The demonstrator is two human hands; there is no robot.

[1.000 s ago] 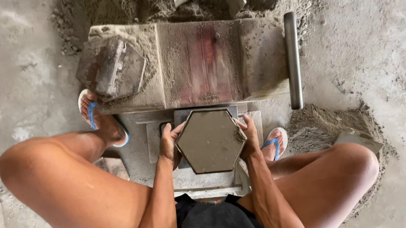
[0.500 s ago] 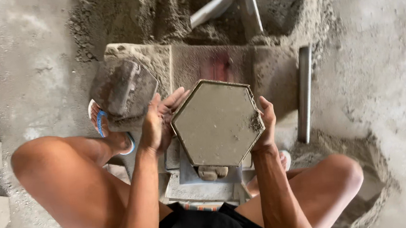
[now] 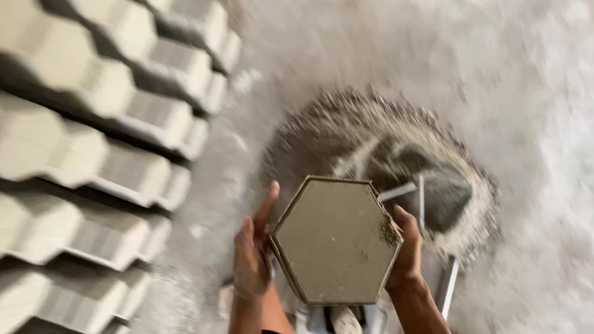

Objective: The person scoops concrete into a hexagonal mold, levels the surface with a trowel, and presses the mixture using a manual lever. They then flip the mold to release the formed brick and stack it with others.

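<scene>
While the view is smeared with motion blur, the main things read clearly enough. Hexagonal mould point(image 3: 336, 241), filled level with grey, sandy mix, held flat-side up between both hands, lifted clear of the floor point(image 3: 541, 95). Thin metal rim runs around the six sides. A small clump of loose mix sits at the right edge of the face, just by the right fingers.

Left hand point(image 3: 253, 253): clamped on the mould's left edges, palm pressed to the side, fingers stretched upward along the upper-left edge. Right hand point(image 3: 408, 250): clamped on the right corner, fingers wrapped round the edge, thumb side facing the camera. Both forearms come up from the bottom of the frame.

Behind the mould, on the floor, a round heap of sand mix point(image 3: 381, 145), darker and damp-looking in the middle, paler at the fringe. Thin metal bars point(image 3: 414, 196) show just right of the mould, partly hidden by it; what they belong to cannot be told. Below the mould, bits of a pale metal frame point(image 3: 346, 320), blurred.

Left side of the frame: rows of pale hexagonal blocks point(image 3: 60, 159) laid edge to edge on the floor, well apart from the hands.
</scene>
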